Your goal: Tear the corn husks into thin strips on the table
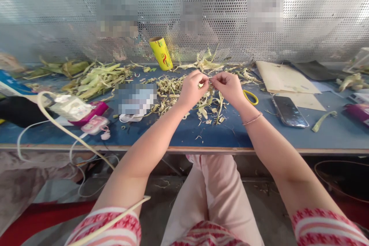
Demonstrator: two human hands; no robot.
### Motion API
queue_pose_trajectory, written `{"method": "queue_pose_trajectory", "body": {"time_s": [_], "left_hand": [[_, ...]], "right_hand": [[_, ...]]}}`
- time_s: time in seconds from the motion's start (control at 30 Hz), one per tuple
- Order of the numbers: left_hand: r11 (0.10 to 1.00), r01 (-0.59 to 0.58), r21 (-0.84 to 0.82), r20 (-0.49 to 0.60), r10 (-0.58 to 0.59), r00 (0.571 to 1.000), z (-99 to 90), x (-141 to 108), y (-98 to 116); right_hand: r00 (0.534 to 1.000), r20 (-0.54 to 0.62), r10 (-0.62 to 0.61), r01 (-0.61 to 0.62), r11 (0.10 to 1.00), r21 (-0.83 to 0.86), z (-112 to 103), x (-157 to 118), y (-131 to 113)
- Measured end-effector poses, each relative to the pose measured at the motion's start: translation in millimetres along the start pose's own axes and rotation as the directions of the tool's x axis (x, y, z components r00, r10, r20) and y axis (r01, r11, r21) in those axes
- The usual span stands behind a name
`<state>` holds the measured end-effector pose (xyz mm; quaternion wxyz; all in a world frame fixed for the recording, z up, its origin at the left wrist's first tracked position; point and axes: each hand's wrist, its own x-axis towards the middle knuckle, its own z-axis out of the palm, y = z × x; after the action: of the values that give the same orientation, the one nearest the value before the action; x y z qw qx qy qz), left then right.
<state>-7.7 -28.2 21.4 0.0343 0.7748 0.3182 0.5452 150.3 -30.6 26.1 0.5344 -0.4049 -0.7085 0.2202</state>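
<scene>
My left hand (193,89), my right hand (229,86), fingertips pinched, on what I can't tell, scraps (202,112) at six o'clock, tube (161,54) at ten

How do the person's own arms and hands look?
The left hand and right hand are gloveless. The sleeves are white with red and pink patterned bands. A thin bracelet circles the right wrist; a cream cord crosses the left sleeve.

Left hand (193,86) and right hand (230,84) close together, both pinched.
</scene>
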Motion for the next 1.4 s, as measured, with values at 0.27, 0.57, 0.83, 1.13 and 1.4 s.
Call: {"method": "queue_pose_trajectory", "body": {"time_s": [0.27, 0.57, 0.83, 1.13, 1.4], "left_hand": [[0.999, -0.008, 0.047, -0.043, 0.010, 0.999, -0.5, 2, -5], [0.994, 0.097, -0.041, -0.038, -0.099, 0.994, 0.1, 4, -6], [0.995, 0.087, -0.055, -0.020, -0.088, 0.996, -3.0, 4, -3], [0.990, 0.112, -0.086, 0.010, -0.112, 0.994, -2.8, 4, -3], [0.946, 0.267, -0.186, 0.082, -0.256, 0.963, -2.1, 4, 4]], "right_hand": [[1.000, 0.013, 0.004, -0.005, 0.998, 0.065, -1, 1, -1], [0.998, 0.052, -0.033, 0.027, 0.993, 0.116, -4, 3, 5], [0.988, 0.128, 0.089, -0.125, 0.944, 0.307, -6, 4, 7], [0.997, 0.060, 0.058, -0.076, 0.919, 0.387, -3, 7, 13], [0.999, 0.039, 0.030, -0.038, 0.973, 0.228, -2, 6, 10]]}}
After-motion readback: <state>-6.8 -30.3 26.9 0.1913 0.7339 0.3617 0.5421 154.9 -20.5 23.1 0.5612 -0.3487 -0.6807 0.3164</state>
